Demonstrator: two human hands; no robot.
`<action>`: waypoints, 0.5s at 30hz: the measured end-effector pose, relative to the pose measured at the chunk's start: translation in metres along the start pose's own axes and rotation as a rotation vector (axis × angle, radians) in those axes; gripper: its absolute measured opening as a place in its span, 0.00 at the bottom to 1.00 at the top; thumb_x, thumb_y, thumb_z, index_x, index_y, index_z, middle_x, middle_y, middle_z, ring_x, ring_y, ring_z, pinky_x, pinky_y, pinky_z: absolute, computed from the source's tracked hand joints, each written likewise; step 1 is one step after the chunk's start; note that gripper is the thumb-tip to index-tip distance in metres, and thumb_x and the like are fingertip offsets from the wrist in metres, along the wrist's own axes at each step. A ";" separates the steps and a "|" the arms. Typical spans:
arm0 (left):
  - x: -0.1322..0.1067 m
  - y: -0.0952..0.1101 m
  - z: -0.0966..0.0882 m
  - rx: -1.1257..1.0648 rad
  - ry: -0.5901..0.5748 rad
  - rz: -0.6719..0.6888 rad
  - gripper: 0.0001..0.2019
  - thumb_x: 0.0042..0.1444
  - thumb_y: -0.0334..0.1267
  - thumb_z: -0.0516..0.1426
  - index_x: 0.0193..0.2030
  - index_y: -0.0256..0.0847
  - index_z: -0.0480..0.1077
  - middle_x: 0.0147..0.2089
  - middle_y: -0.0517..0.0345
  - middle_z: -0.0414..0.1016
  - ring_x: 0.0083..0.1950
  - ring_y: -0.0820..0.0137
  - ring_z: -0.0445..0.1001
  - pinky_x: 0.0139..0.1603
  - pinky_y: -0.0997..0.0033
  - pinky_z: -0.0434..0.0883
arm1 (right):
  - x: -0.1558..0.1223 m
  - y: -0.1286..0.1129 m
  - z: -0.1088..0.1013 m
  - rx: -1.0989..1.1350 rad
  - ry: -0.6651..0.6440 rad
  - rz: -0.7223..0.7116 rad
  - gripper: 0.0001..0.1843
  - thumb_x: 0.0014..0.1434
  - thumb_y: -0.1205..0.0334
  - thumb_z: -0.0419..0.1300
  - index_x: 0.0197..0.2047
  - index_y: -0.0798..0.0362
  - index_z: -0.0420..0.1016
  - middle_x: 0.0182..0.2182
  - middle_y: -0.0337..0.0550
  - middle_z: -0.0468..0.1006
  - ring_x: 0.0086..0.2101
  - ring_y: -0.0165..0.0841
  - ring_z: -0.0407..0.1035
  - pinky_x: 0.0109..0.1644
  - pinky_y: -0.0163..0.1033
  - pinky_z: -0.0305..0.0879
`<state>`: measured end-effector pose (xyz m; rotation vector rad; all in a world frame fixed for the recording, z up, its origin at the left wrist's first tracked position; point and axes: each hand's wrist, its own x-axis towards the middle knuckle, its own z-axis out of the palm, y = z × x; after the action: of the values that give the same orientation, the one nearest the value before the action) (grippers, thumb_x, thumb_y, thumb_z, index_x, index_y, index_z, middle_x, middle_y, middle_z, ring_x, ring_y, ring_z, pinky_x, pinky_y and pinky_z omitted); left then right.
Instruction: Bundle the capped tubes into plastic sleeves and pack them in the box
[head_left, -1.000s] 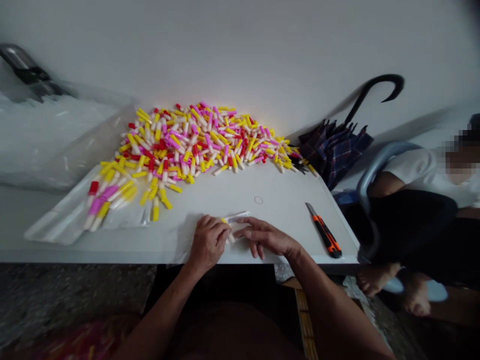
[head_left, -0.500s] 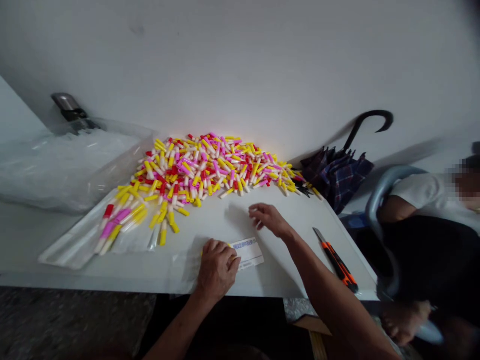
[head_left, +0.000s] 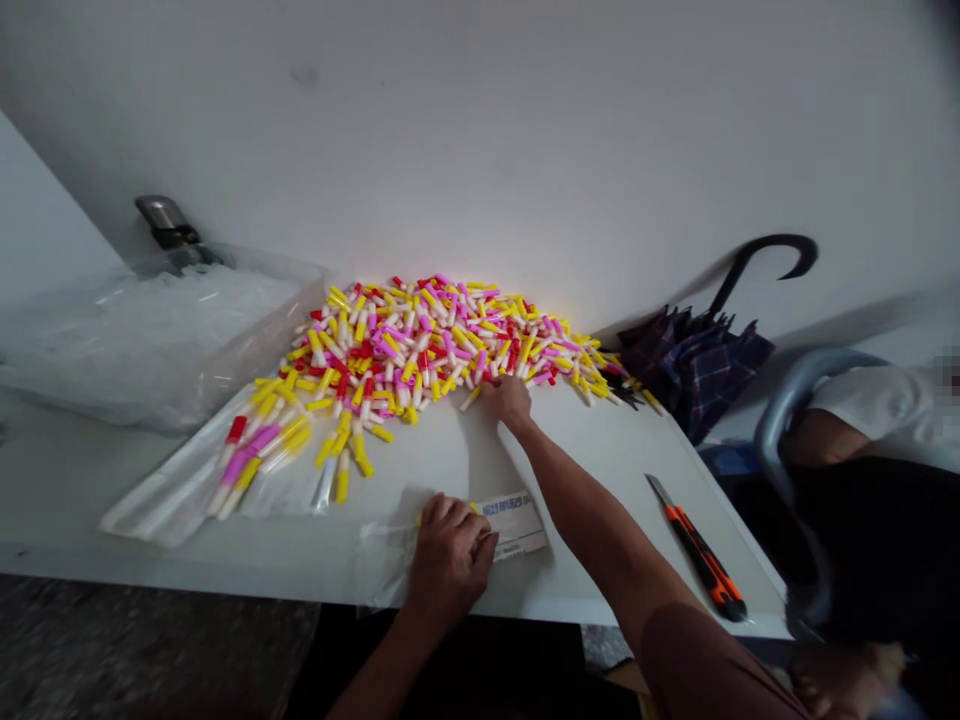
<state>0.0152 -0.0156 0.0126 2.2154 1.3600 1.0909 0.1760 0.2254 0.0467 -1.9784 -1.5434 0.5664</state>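
A big heap of small tubes [head_left: 435,345] with yellow, pink and red caps lies against the wall on a white table [head_left: 600,470]. My right hand [head_left: 508,400] reaches to the heap's near edge, fingers curled down onto the tubes; what they hold is hidden. My left hand [head_left: 448,560] rests near the table's front edge, fingers closed on a small clear bag with a printed white label [head_left: 517,522]. A yellow-capped piece peeks out beside its fingers.
Filled clear packets of tubes [head_left: 247,460] lie to the left, beside a large plastic sack [head_left: 135,335]. An orange-handled utility knife [head_left: 701,565] lies at right. A folded plaid umbrella [head_left: 697,360] leans on the wall. Another person sits on a chair [head_left: 795,420] at right.
My right hand left the labelled bag and stretched forward to the heap of tubes. My left hand stayed on the bag. The view tilted up.
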 end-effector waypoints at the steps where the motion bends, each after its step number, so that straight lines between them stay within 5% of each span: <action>1: 0.000 0.000 0.000 0.008 -0.002 0.004 0.07 0.65 0.35 0.60 0.34 0.45 0.71 0.36 0.55 0.75 0.45 0.59 0.70 0.55 0.48 0.67 | -0.004 0.005 -0.005 0.028 -0.009 0.005 0.15 0.61 0.51 0.64 0.38 0.56 0.83 0.36 0.52 0.83 0.43 0.44 0.78 0.40 0.38 0.70; 6: 0.001 -0.001 -0.003 0.015 -0.022 0.023 0.08 0.68 0.35 0.59 0.34 0.44 0.71 0.37 0.55 0.75 0.45 0.59 0.69 0.53 0.50 0.67 | -0.052 0.053 -0.055 0.230 -0.086 0.021 0.25 0.61 0.41 0.61 0.43 0.57 0.81 0.29 0.46 0.81 0.30 0.36 0.77 0.29 0.35 0.70; 11: 0.000 -0.005 -0.003 0.012 -0.021 0.057 0.09 0.70 0.37 0.57 0.36 0.44 0.72 0.37 0.55 0.76 0.44 0.60 0.68 0.53 0.51 0.66 | -0.120 0.109 -0.114 0.691 -0.131 0.105 0.23 0.53 0.45 0.71 0.42 0.55 0.80 0.37 0.51 0.84 0.37 0.38 0.79 0.32 0.35 0.74; 15: 0.001 -0.008 -0.001 0.029 -0.005 0.077 0.08 0.69 0.39 0.58 0.37 0.45 0.74 0.37 0.55 0.77 0.43 0.60 0.69 0.51 0.52 0.66 | -0.144 0.137 -0.142 0.720 -0.097 0.153 0.23 0.55 0.47 0.70 0.47 0.55 0.80 0.40 0.51 0.85 0.39 0.38 0.79 0.35 0.37 0.74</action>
<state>0.0096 -0.0115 0.0091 2.3067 1.3066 1.0977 0.3306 0.0372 0.0615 -1.5192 -1.0266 1.1122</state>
